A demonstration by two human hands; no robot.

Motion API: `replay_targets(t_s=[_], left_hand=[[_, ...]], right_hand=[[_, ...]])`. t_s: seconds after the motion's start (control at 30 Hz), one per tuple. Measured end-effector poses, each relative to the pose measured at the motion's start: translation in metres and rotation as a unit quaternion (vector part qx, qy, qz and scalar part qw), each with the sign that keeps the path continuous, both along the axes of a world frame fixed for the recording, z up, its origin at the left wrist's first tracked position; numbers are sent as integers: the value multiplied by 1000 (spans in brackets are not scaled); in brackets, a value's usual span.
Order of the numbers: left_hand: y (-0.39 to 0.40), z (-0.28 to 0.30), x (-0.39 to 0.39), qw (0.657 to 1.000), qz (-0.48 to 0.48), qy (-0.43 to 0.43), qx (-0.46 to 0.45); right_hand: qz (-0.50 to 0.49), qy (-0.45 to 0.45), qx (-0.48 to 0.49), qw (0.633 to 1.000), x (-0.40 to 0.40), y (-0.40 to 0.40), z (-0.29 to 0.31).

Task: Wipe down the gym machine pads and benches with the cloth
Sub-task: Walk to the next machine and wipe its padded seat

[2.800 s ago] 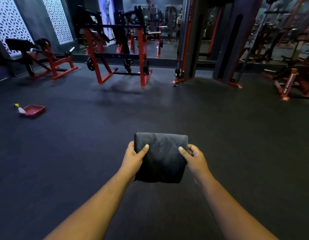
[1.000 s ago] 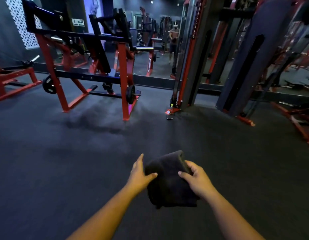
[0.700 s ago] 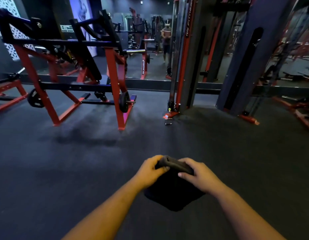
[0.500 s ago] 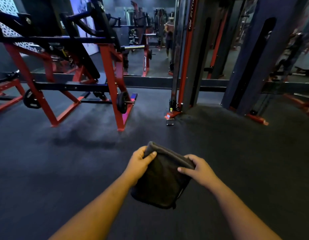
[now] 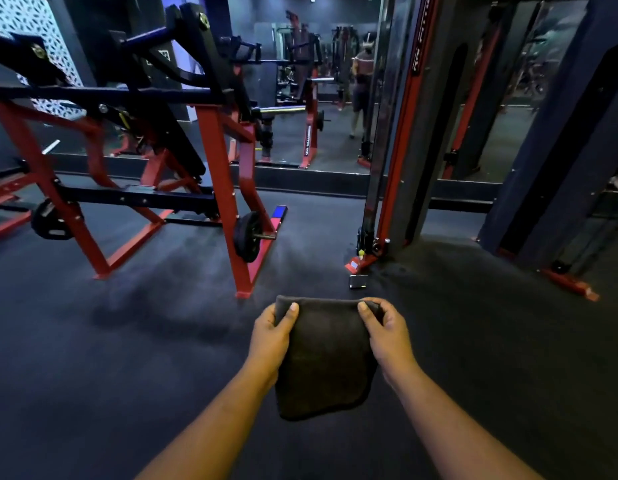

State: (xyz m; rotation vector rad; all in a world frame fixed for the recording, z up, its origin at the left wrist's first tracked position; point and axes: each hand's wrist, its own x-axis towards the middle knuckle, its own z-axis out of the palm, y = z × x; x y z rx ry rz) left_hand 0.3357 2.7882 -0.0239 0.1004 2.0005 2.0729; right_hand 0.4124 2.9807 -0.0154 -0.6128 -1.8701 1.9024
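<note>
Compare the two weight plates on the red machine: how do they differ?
The right plate hangs on the near red leg, turned edge-on, with its peg sticking out. The left plate sits further left on the red machine, showing its flat face, partly cut by a red strut. Both are black, round and off the floor.

cloth (image 5: 326, 355) hides both hands' fingers below thumbs.

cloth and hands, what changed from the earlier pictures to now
The person walked closer to the red machine. The cloth, bunched up a moment ago, now hangs flat again. Both the left hand and the right hand kept hold of its top corners throughout.
</note>
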Motion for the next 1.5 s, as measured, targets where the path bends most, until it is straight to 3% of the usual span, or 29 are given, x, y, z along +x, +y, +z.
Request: replay_targets(t_s=[0.13, 0.23, 0.3, 0.5, 0.6, 0.7, 0.83, 1.0, 1.3, 1.5], left_hand=[[49, -2, -105, 999, 13, -20, 25], [86, 6, -184, 995, -5, -78, 57], [110, 10, -234, 990, -9, -111, 81], [184, -15, -345, 972, -88, -181, 117], [221, -40, -391, 982, -117, -137, 54], [266, -49, -453, 993, -79, -84, -10], [304, -40, -537, 999, -22, -19, -33], [336, -42, -640, 999, 41, -4, -14], [397, -60, -860, 1000, 24, -20, -4], [443, -45, -983, 998, -45, -18, -33]], right_hand=[[-46, 5, -49, 998, -99, 32, -5], [42, -66, -173, 982, -156, 66, -8], [104, -105, -176, 973, -185, 91, -14], [5, -39, -201, 979, -301, 170, -20], [-1, -18, -170, 985, -371, 226, -30], [25, -30, -152, 988, -445, 287, -42], [91, -43, -151, 983, -528, 328, -39], [150, -54, -96, 982, -642, 365, -38], [54, -47, -7, 997, -866, 410, -58], [7, -57, 23, 998, -970, 452, -46]])
